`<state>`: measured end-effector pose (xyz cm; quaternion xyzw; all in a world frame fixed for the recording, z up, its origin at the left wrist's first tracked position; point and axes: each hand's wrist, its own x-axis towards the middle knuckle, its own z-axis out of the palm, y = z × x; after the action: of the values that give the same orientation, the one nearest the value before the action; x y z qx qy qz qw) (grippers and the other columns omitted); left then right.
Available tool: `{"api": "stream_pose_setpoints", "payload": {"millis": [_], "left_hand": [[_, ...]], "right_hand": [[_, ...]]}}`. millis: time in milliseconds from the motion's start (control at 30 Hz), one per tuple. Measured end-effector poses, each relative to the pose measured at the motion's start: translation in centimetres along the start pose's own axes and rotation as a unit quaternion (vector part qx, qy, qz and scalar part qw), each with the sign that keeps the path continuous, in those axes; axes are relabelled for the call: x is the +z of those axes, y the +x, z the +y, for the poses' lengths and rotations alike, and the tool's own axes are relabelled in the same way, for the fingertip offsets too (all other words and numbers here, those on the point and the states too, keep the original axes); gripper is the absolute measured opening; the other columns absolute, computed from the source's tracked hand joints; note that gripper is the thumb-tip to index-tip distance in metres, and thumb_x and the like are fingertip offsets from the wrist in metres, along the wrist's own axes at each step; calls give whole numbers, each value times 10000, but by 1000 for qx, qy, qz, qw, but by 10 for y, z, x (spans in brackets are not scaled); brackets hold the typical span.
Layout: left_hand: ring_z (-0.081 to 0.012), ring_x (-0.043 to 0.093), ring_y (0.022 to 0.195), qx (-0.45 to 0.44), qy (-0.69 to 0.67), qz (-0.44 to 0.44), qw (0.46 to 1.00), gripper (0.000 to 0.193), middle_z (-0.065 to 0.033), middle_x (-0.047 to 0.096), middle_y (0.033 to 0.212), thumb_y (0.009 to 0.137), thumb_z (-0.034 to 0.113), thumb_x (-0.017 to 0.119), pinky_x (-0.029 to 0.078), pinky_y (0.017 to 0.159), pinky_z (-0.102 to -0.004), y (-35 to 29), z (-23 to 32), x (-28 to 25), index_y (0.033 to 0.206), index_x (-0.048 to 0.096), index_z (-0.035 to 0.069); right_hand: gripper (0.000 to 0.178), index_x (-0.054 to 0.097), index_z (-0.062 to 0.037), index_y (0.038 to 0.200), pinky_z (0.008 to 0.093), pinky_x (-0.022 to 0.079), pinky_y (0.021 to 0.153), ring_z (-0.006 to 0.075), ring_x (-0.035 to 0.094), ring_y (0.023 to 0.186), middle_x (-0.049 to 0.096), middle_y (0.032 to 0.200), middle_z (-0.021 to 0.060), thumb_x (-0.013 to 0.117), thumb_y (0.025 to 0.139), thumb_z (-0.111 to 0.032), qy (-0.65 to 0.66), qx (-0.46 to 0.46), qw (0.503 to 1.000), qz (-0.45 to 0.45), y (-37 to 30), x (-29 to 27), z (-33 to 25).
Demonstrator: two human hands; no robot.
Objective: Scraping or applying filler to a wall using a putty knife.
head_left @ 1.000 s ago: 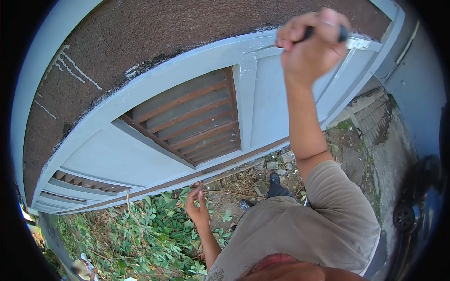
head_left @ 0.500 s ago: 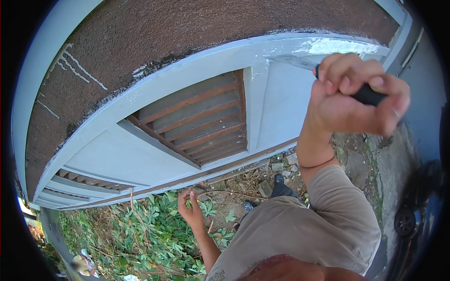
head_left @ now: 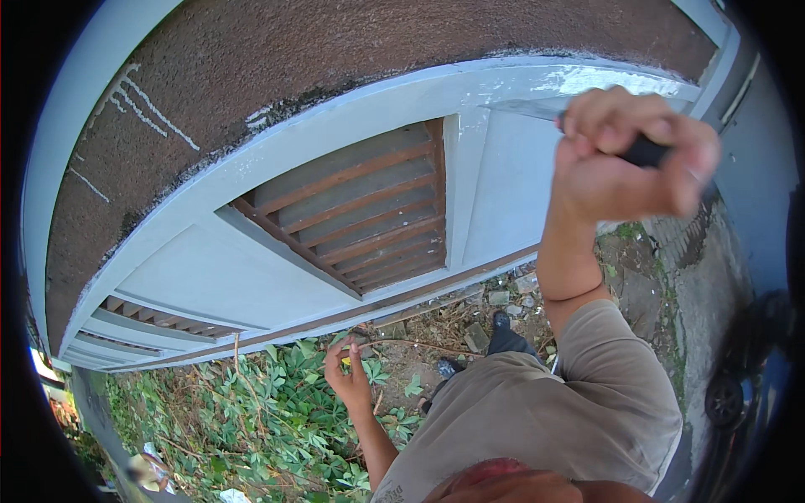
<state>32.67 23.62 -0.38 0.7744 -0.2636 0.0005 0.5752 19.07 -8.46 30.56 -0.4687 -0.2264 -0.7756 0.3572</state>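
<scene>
My right hand [head_left: 629, 155] is raised at the upper right, wrapped round the black handle [head_left: 646, 152] of a scraper. The scraper's thin grey blade [head_left: 528, 109] points left and lies along the pale, painted top frame [head_left: 394, 101] of a wall panel, by a post. I cannot tell whether its edge touches. My left hand [head_left: 348, 373] hangs low near the foot of the panelling, fingers loosely curled with a gap to the thumb and nothing seen between them. A thin brown stem [head_left: 411, 341] runs close beside it.
Brown slatted louvres [head_left: 369, 210] fill an opening between pale panels. Rough brown wall [head_left: 335, 50] rises above the frame. Leafy plants [head_left: 268, 402] cover the ground at left, and rubble [head_left: 499, 298] lies by my feet. A dark vehicle wheel [head_left: 723, 398] stands at right; a person [head_left: 151, 472] is at lower left.
My right hand and the scraper have shifted slightly left along the frame. My left hand has moved a little to the right, its fingers slightly more curled.
</scene>
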Motion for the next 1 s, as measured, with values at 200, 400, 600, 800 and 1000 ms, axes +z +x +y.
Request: {"api": "stream_pose_setpoints", "payload": {"millis": [200,400,600,800,1000], "left_hand": [[-134,672,785,-25,28,10,999,175,-117,733,1044,998,71,628,506,847,-304,-19,2,-21,1151,645,-14],[-125,650,801,-39,19,24,999,168,-110,719,1061,996,56,626,524,802,-290,-34,4,-34,1146,644,-16],[-135,649,753,-79,-33,56,995,171,-118,720,1056,979,45,635,516,687,-274,-36,-9,-31,1139,652,-14],[-136,650,797,-51,-6,45,998,183,-114,715,1081,1002,85,624,530,754,-291,-23,-5,-21,1159,639,-8],[-130,643,823,-65,-19,39,997,201,-109,714,1080,1014,105,617,532,795,-299,-16,-4,-18,1182,628,-4]], "right_hand": [[257,474,-92,816,246,428,406,54,519,460,493,528,-7,679,960,-148,-124,69,990,-2,-31,1,69],[466,441,-93,842,306,420,379,154,442,395,446,535,13,393,1039,-513,-84,-31,996,6,-10,11,21],[284,447,-79,806,310,437,376,135,446,389,492,518,63,525,983,-286,-14,-22,1000,-7,-1,9,8],[304,475,-104,838,285,441,404,136,494,423,505,529,42,586,995,-340,41,-40,998,-10,0,15,21],[480,434,-120,827,252,433,417,112,434,412,415,524,-11,351,1061,-532,-125,-10,987,-102,-10,-27,33]]}}
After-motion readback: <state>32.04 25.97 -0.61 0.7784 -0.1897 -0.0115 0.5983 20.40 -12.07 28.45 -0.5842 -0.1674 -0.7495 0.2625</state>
